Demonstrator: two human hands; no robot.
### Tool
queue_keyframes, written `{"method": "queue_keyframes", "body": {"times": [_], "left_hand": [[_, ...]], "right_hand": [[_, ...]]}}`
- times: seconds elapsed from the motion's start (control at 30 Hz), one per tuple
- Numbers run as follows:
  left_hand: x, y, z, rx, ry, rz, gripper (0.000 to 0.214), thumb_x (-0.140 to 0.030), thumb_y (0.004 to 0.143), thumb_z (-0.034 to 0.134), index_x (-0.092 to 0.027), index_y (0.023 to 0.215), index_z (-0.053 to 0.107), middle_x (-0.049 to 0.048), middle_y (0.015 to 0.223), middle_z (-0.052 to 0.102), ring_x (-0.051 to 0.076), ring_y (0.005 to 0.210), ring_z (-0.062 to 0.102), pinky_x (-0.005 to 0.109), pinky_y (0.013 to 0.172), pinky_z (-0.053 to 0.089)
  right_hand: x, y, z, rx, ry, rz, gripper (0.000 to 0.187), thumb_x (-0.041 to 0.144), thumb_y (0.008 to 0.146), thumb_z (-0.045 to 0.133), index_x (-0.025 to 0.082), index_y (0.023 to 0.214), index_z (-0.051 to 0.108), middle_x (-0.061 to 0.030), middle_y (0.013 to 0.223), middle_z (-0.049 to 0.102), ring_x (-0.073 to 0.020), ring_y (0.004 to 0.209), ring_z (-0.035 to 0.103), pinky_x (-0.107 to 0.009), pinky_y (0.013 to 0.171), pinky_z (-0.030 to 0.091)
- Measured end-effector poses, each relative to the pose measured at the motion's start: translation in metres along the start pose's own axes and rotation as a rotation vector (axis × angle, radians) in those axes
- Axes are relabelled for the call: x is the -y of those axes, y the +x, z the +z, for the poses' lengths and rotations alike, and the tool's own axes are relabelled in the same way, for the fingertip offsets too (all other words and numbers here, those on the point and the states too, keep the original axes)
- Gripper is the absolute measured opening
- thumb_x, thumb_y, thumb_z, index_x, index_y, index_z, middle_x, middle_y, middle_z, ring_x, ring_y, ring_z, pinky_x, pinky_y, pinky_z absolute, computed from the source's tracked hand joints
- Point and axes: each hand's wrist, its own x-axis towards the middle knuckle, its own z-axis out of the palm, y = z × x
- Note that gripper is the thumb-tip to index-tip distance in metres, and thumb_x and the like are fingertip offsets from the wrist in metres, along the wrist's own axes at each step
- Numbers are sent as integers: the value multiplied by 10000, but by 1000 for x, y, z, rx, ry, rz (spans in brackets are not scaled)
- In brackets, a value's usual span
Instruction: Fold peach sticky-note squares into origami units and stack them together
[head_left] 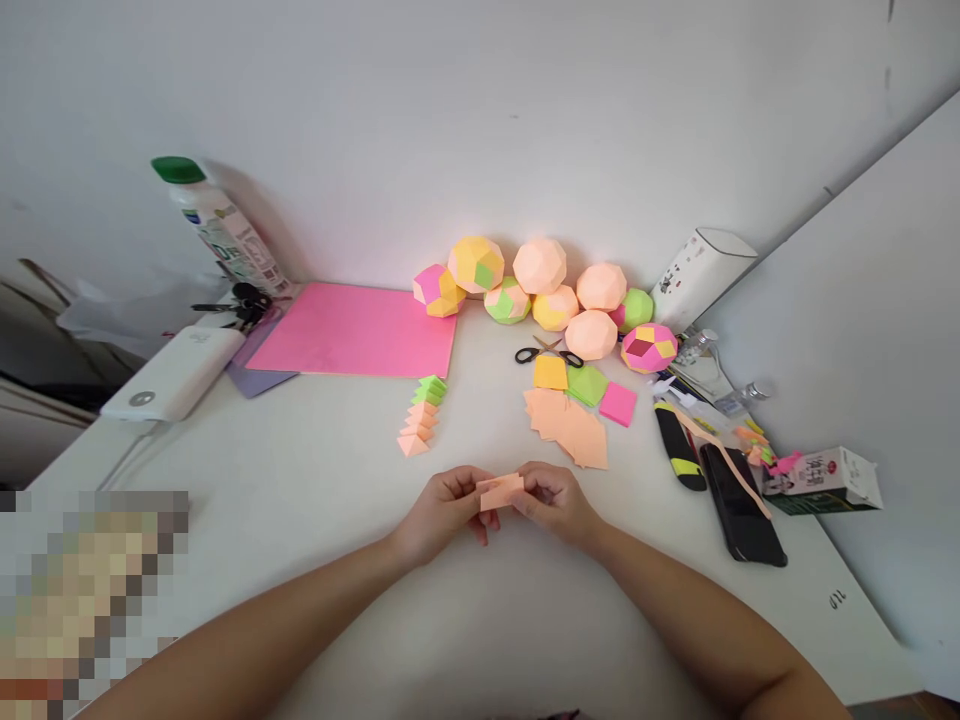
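Both hands meet low over the white table point(315, 470), pinching one small folded peach paper piece point(501, 490) between them. My left hand point(444, 512) grips its left end with curled fingers. My right hand point(553, 502) holds the right end, fingers closed. Just beyond the hands lies a row of folded peach and green paper units point(421, 416). A loose pile of peach paper squares point(570, 428) lies to the right of them, with yellow point(550, 372), green point(586, 384) and pink point(618, 403) squares behind.
Several paper polyhedron balls point(540, 285) sit against the wall, scissors point(547, 354) in front. A pink sheet point(356, 330), white power bank point(176, 372), keys point(244, 303) and bottle point(221, 225) are at left. A black phone point(741, 502), marker point(679, 445) and carton point(821, 482) lie at right.
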Motion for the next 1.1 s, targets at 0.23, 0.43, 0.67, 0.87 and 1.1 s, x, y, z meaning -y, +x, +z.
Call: {"method": "queue_keyframes", "body": {"times": [0.23, 0.43, 0.67, 0.87, 1.1], "left_hand": [[2, -1, 1, -81, -29, 4, 288, -434, 766, 626, -149, 737, 589, 21, 637, 643, 155, 601, 615, 264, 499, 524], [2, -2, 3, -130, -45, -18, 298, -454, 757, 628, -160, 765, 576, -6, 638, 632, 139, 527, 609, 273, 496, 524], [3, -4, 0, -103, 98, 53, 324, -488, 819, 530, -173, 764, 582, -10, 678, 640, 139, 553, 623, 273, 581, 520], [0, -9, 4, 18, 139, 73, 318, -462, 803, 568, -171, 927, 603, 59, 881, 689, 184, 732, 647, 288, 608, 527], [5, -7, 5, -12, 157, 35, 256, -402, 796, 599, -155, 864, 604, 20, 708, 662, 131, 580, 603, 263, 551, 506]], "right_hand": [[1, 1, 0, 66, 16, -68, 157, 288, 832, 590, 166, 743, 635, -50, 772, 602, -127, 653, 557, -252, 567, 455], [2, 2, 0, 135, -30, -132, 123, 287, 796, 637, 173, 759, 664, -61, 811, 601, -125, 651, 568, -250, 563, 464], [9, 1, 1, -17, 15, 61, 255, 337, 822, 592, 165, 639, 548, -18, 663, 542, -114, 581, 505, -238, 507, 420], [10, 1, 2, -69, 132, 214, 228, 359, 801, 615, 167, 687, 567, -16, 664, 596, -134, 601, 584, -258, 541, 482], [6, 1, 3, -90, 166, 260, 170, 322, 797, 625, 170, 785, 550, -2, 675, 620, -120, 574, 607, -247, 537, 503]]}}
